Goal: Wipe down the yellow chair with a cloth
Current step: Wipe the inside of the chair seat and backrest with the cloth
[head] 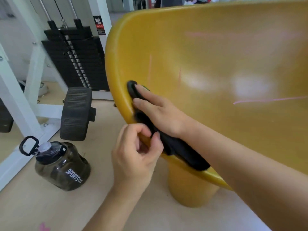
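A person leans over a yellow chair (216,64) in a gym, working a black cloth (183,154) along the inner side of the shell's left rim. The right hand (160,112) lies flat on the cloth, its grip spread, straight fingers (141,92) pressing the fabric against the plastic. The left hand (135,155) is at the same rim just below it – grip curled, fingers behind the chair's edge and thumb on the near end of the cloth, pinching the rim. The cloth runs down along the rim and under the right forearm. Thin pink lines (266,99) cross the glossy seat. The shell stands on a round yellow pedestal (191,192) on a pale wooden floor (50,210). Left of the chair – a dark "SPORTS" water jug (61,167) on the floor, a ribbed black pad (76,112) and, behind it, a black weight stack (75,59) in a white frame.
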Motion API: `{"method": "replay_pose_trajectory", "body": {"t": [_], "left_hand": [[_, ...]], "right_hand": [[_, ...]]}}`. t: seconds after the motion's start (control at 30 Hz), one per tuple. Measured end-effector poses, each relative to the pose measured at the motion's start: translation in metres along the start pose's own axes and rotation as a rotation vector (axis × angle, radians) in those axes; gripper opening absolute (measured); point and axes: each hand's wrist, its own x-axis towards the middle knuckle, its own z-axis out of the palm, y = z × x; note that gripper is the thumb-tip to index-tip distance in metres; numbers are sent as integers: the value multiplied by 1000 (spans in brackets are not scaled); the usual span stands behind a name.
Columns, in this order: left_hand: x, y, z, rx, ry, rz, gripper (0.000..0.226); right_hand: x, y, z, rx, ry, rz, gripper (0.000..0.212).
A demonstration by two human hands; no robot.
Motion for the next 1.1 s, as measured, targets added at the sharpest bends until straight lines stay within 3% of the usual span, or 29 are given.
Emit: {"method": "replay_pose_trajectory", "body": {"t": [0.07, 0.13, 0.27, 0.33, 0.4, 0.47, 0.53, 0.6, 0.67, 0.73, 0.83, 0.9, 0.97, 1.03, 1.1], "left_hand": [[-2, 2, -4, -20, -49, -29, 19], [-2, 5, -8, 10, -111, -1, 17], [7, 7, -11, 213, -168, 126, 10], [4, 9, -10, 220, -150, 100, 10], [-2, 10, -8, 156, -101, -1, 11], [-2, 12, -11, -17, -64, -204, 13], [3, 15, -19, -117, -120, -377, 14], [11, 22, -30, 71, -186, -309, 18], [21, 28, -34, 332, -203, -116, 22], [30, 31, -32, 504, -224, -39, 25], [37, 35, -25, 751, -270, 15, 25], [35, 44, -18, 864, -269, 96, 12], [32, 52, -8, 870, -290, 181, 7], [32, 56, 1, 821, -332, 198, 20], [37, 63, 8, 821, -400, 170, 35]], "right_hand": [[-16, 6, -9, 1, -46, -80, 46], [-39, 36, -29, -170, -135, -32, 42], [-64, 91, -69, -706, -71, 396, 50], [-46, 75, -58, -708, -18, 457, 40], [-20, 38, -30, -478, 21, 337, 37], [-4, -1, -4, -265, 62, 54, 39], [-4, -20, 4, -241, 87, -240, 42], [-12, -4, -8, -295, 3, -382, 45], [-27, 36, -30, -493, -129, -311, 46], [-43, 80, -62, -807, -220, -85, 48], [-40, 104, -97, -1025, -149, 264, 46], [-24, 93, -89, -889, -69, 342, 46], [-14, 69, -57, -622, -48, 169, 45], [-18, 40, -37, -218, -163, 17, 44], [-26, 31, -53, 245, -367, 131, 43]]}}
